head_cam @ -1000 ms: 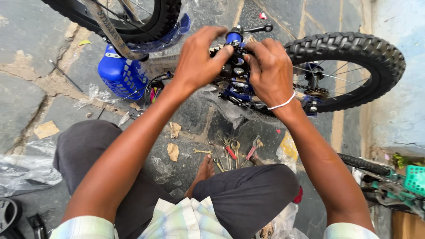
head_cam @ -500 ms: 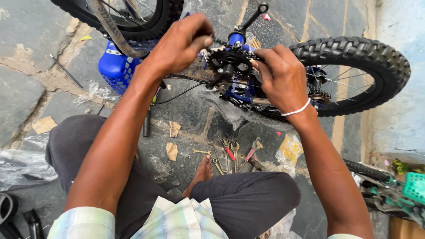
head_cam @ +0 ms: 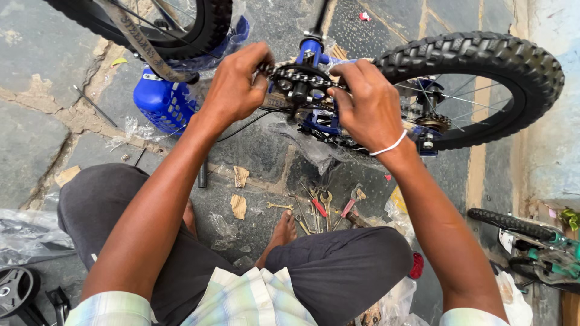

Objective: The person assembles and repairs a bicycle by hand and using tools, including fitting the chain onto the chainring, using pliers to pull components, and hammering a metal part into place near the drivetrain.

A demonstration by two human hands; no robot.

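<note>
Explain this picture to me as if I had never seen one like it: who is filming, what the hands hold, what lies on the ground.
A camera worn on a person's head looks down at their own arms and lap. The left hand and right hand grip the toothed metal chainring and chain of a small blue bicycle frame turned upside down; its knobby black tyre is at right. On the grey stone floor lie loose spanners and pliers, a blue plastic basket and clear plastic wrap.
</note>
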